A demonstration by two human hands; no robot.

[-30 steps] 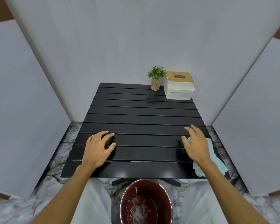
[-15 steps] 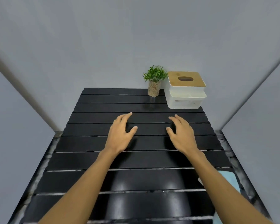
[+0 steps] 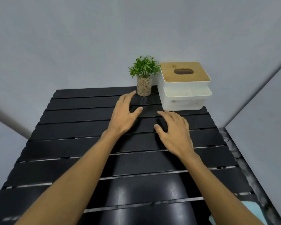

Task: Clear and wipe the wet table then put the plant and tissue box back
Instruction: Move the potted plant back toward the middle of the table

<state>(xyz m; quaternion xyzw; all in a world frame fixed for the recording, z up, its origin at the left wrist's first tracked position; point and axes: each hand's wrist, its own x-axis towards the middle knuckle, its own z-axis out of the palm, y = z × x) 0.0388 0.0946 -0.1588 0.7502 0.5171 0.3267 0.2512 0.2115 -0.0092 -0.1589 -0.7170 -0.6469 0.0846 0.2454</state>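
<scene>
Small green plant (image 3: 143, 75) in a clear glass of pebbles, upright at the far edge of the black slatted bench (image 3: 81, 143), right of centre. Just beside it on the right, perhaps touching, a white tissue box (image 3: 184, 93) with a wooden lid and an oval slot, also at the far edge. Left hand (image 3: 124, 115) reaching over the slats toward the plant, fingers (image 3: 128, 97) spread wide and empty, tips just short of the glass, thumb out to the right. Right hand (image 3: 175, 132) a little nearer, palm down, fingers loosely splayed and holding nothing, tips close to the front of the tissue box but apart from it. Glossy reflections on the near slats. Corner of a pale blue cloth (image 3: 253, 210) at the near right edge of the bench, partly hidden by the right forearm. Plain grey walls around.
</scene>
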